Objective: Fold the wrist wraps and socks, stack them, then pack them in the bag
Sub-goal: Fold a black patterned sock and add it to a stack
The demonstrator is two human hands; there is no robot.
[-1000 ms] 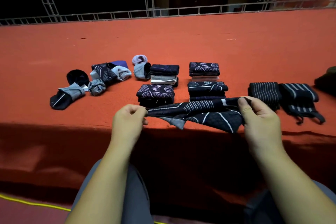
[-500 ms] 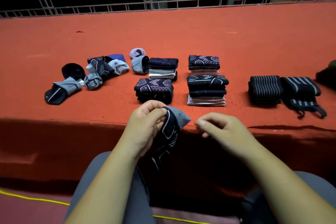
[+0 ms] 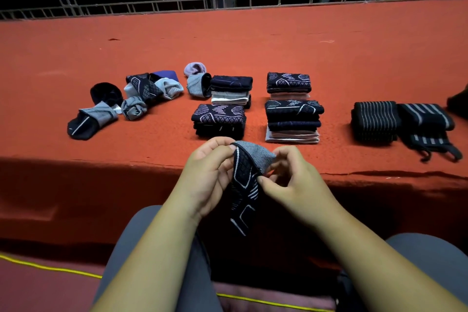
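A dark patterned sock (image 3: 244, 185) with a grey cuff hangs in front of the red ledge. My left hand (image 3: 210, 172) grips its top edge, and my right hand (image 3: 293, 180) pinches its right side just below the cuff. On the red carpeted platform (image 3: 253, 45) behind stand several stacks of folded socks (image 3: 293, 119), one of them right behind my hands (image 3: 219, 120). Unfolded socks (image 3: 144, 94) lie in a loose heap at the left. Two striped wrist wraps (image 3: 374, 119) sit at the right, the outer one (image 3: 428, 126) with loose loops.
A dark object (image 3: 458, 104) shows at the right edge of the platform. A metal truss railing (image 3: 228, 2) runs along the far side. A yellow cable (image 3: 50, 270) crosses the floor below. My grey-trousered knees (image 3: 157, 261) fill the lower frame.
A second ago both hands held the sock stretched out flat. My right hand let go, the sock dropped to hang from my left hand, and now my right hand has taken hold of it again.
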